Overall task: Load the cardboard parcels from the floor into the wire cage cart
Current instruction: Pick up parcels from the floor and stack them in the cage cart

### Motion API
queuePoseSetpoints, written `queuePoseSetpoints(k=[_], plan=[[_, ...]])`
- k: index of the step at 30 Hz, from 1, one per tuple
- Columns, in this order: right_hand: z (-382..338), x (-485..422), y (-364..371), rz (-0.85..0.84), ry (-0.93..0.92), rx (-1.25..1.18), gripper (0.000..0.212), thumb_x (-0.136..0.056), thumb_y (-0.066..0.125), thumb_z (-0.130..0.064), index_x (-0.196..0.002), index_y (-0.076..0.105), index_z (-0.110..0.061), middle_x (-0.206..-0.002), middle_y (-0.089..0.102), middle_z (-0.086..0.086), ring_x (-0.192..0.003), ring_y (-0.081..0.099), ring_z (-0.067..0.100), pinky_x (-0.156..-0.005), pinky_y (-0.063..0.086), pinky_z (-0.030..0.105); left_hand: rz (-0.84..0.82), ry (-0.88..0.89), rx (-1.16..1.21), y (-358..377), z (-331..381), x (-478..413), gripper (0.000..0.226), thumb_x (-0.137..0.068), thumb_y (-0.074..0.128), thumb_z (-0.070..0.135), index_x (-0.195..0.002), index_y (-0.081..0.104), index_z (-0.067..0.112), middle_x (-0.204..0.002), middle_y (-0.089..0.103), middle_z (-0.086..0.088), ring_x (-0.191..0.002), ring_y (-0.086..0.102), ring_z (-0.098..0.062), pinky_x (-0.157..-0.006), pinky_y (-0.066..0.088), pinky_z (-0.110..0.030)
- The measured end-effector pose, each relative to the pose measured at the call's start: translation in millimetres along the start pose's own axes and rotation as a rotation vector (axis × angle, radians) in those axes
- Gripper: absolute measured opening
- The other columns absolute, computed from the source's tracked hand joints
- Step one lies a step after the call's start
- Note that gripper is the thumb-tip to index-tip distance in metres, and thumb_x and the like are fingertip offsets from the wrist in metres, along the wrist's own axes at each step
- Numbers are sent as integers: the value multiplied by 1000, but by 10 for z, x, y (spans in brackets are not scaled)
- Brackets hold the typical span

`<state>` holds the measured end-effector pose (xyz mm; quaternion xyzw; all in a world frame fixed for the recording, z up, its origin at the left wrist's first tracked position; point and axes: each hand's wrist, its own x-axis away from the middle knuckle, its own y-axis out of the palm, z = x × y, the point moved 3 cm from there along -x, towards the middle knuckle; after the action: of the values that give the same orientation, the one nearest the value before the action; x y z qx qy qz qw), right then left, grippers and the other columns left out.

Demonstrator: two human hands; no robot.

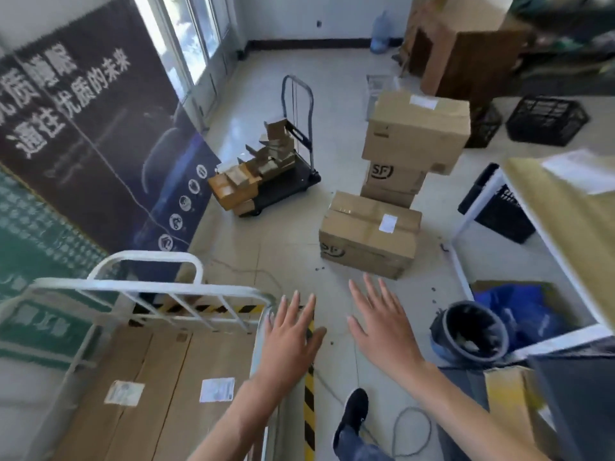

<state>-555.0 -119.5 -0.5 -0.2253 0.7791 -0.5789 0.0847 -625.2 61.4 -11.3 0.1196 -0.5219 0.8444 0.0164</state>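
Both arms reach out below me, palms down: my left hand (290, 331) hangs spread flat over the near corner of the wire cage cart (156, 287), my right hand (382, 322) hangs just as flat over bare floor, fingers splayed, and neither holds anything. Inside the cart I see flat cardboard parcels (159, 387) with two white labels on top, filling its floor up to the white rail. A yellow-and-black hazard stripe (308, 394) runs along the cart's right edge, and a dark shoe (354, 412) stands just beside it, near a loose grey cable (411, 430).

Ahead of my hands I have an open strip of pale tile (273, 234). Across it a sealed SF box (369, 232) lies on the floor, and behind it, touching, a stack of parcels (409, 144) rises with the widest box on top, overhanging to the right. Further left a small platform trolley (286, 181) carries a tumble of little cartons, some open.

My right side is tight: a white-framed shelf (466, 224) juts in with a parcel on top, a grey bin (472, 331) sits at its foot beside blue bags, and black crates (545, 119) stand beyond. A dark printed banner (83, 134) lines the left wall up to the windows; a water jug (382, 31) stands in the far corner
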Motion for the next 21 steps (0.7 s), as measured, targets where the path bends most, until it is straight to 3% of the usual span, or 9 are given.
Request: queuePoseSetpoints(k=[9, 14, 21], plan=[[1137, -762, -377, 86, 215, -230, 67, -103, 29, -51, -152, -16, -39, -162, -18, -9, -153, -15, 19, -124, 1, 42, -52, 2, 68, 156, 880, -1406, 66, -101, 30, 59, -156, -2, 42, -168, -4, 5, -151, -15, -15, -121, 1, -49], [1511, -1289, -456, 83, 274, -288, 66, -103, 30, -51, -157, -5, -38, -164, -15, -6, -153, -13, 20, -124, 1, 45, -102, 45, 71, 197, 1211, -2192, 66, -101, 30, 58, -158, 0, 39, -168, -4, 3, -153, -11, -20, -121, 4, -51], [2076, -2262, -422, 88, 386, -281, 66, -102, 30, -53, -158, -1, -35, -164, -12, -7, -153, -12, 19, -123, -1, 39, -161, 80, 91, 330, 1329, -3592, 66, -101, 29, 58, -159, 2, 38, -168, -3, 3, -153, -11, -21, -121, 3, -51]])
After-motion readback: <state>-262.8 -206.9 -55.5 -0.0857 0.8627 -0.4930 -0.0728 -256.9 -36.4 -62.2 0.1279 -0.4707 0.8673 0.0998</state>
